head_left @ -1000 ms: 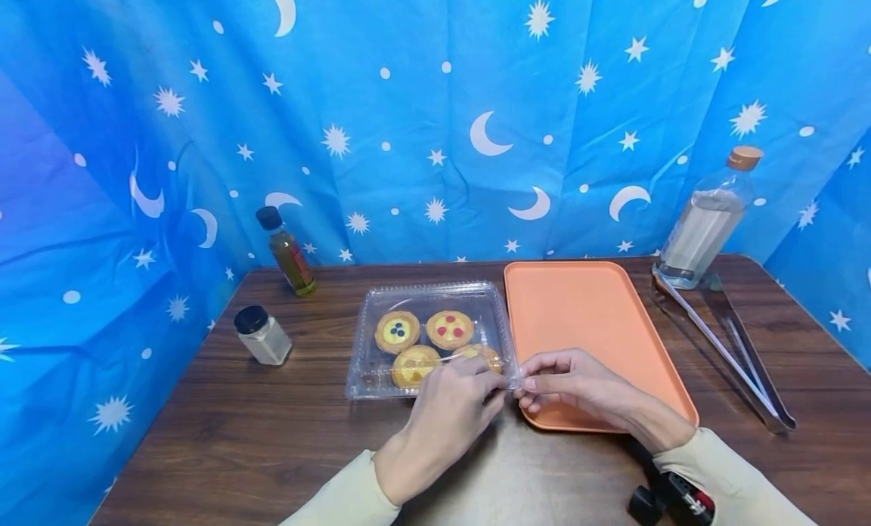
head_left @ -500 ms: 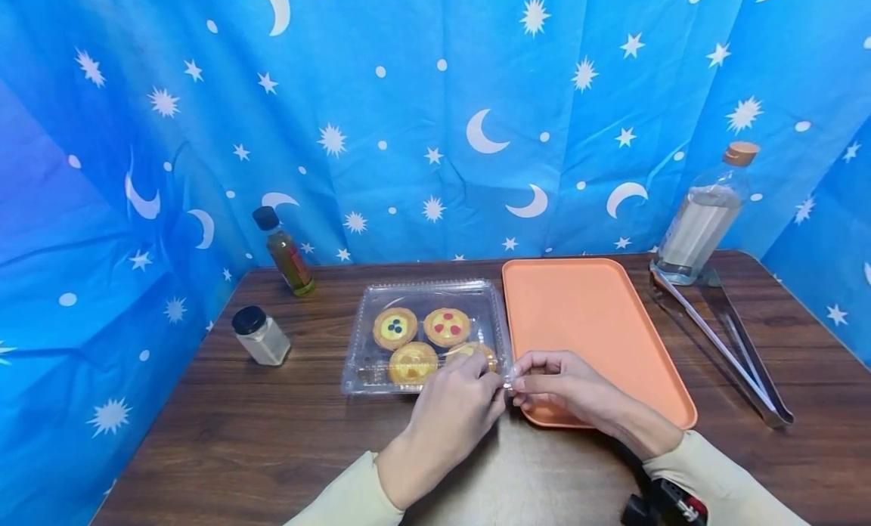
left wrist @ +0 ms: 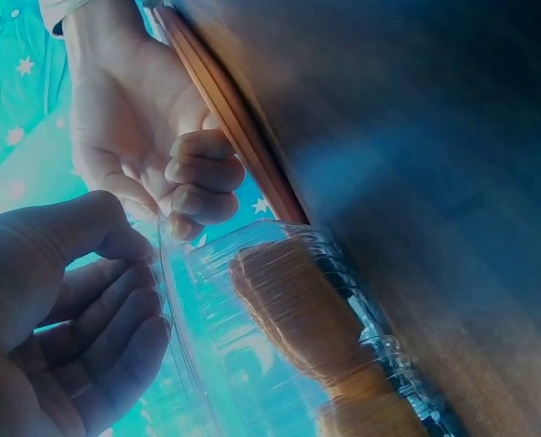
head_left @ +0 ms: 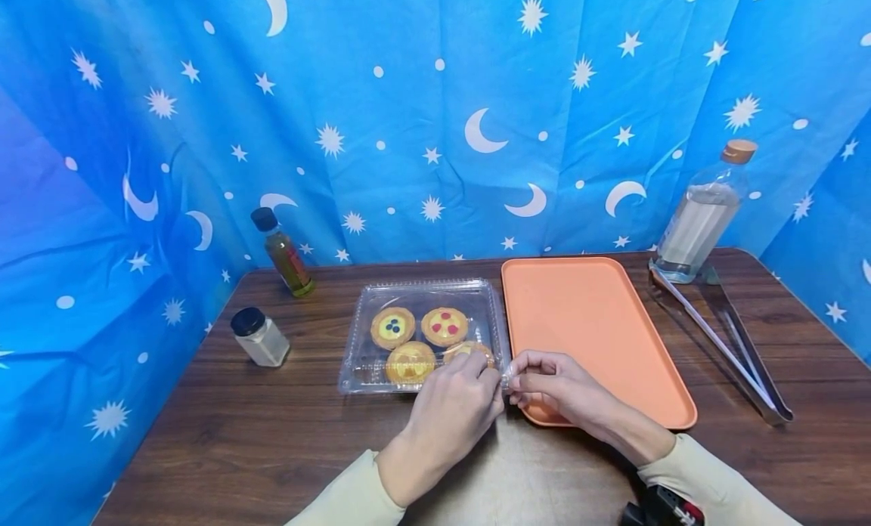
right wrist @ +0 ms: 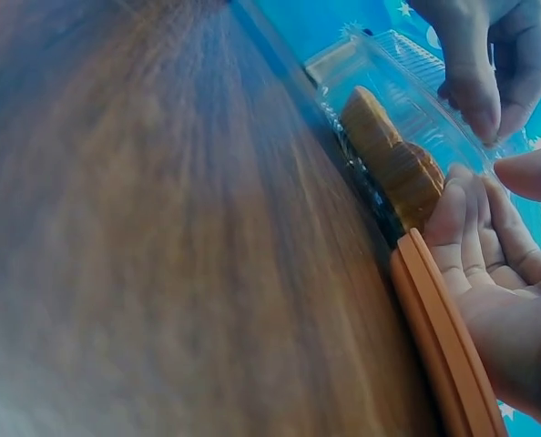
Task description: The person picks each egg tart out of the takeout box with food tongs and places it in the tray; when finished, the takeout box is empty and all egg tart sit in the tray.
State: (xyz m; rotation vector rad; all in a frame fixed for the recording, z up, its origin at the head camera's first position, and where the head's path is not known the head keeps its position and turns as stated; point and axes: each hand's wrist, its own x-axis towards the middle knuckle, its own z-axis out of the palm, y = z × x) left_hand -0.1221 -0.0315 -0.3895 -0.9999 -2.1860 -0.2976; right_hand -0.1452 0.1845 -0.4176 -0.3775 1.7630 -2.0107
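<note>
A clear plastic clamshell container (head_left: 505, 333), its lid down, holds several tarts. One tart with blue berries (head_left: 392, 328) and one tart with red berries (head_left: 444, 326) lie at the back. A yellow tart (head_left: 410, 362) is in front, and the tart beside it (head_left: 471, 350) is partly covered by my left hand (head_left: 449, 409). At the container's front right corner, that hand's thumb and fingers pinch the lid edge (left wrist: 175, 291). Facing it, my right hand (head_left: 561, 388) pinches the same corner, with its fingers (right wrist: 471, 214) below the rim. The exact contact is partly hidden.
An orange tray (head_left: 578, 307) lies right of the container, under my right hand. Metal tongs (head_left: 724, 344) and a tall clear bottle (head_left: 701, 224) stand farther right. A small oil bottle (head_left: 287, 261) and a black-capped jar (head_left: 261, 341) are at the left.
The container has shifted slightly left, and my right hand has moved a little left with its corner. My left hand stays nearly in place. The view has drifted slightly.
</note>
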